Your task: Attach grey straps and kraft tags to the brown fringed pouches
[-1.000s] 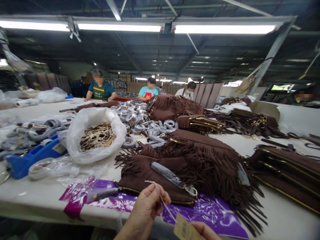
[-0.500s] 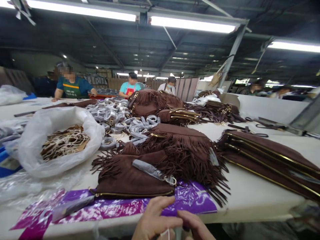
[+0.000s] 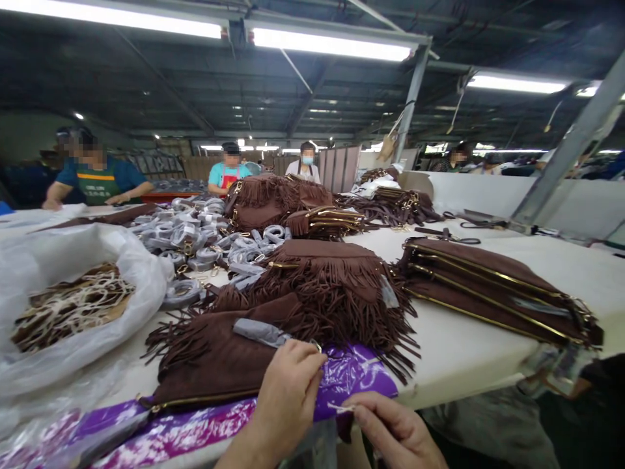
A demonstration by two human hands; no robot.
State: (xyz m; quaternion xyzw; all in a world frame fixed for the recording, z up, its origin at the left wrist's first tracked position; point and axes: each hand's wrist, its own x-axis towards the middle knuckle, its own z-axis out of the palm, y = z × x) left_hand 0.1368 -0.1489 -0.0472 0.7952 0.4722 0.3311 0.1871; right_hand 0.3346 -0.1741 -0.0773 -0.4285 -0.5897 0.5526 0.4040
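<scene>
Between the right fingers [image 3: 374,423] sits white string [image 3: 338,408]; brown bag [image 3: 215,352] lies beyond

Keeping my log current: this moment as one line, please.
left hand: over brown bag, at metal ring, grip unclear | right hand: pinching white string | purple sheet: partly under brown bag

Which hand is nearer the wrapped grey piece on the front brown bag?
Left. The left hand is by the wrapped grey piece, at its right end; the right hand is farther, down and right.
</scene>
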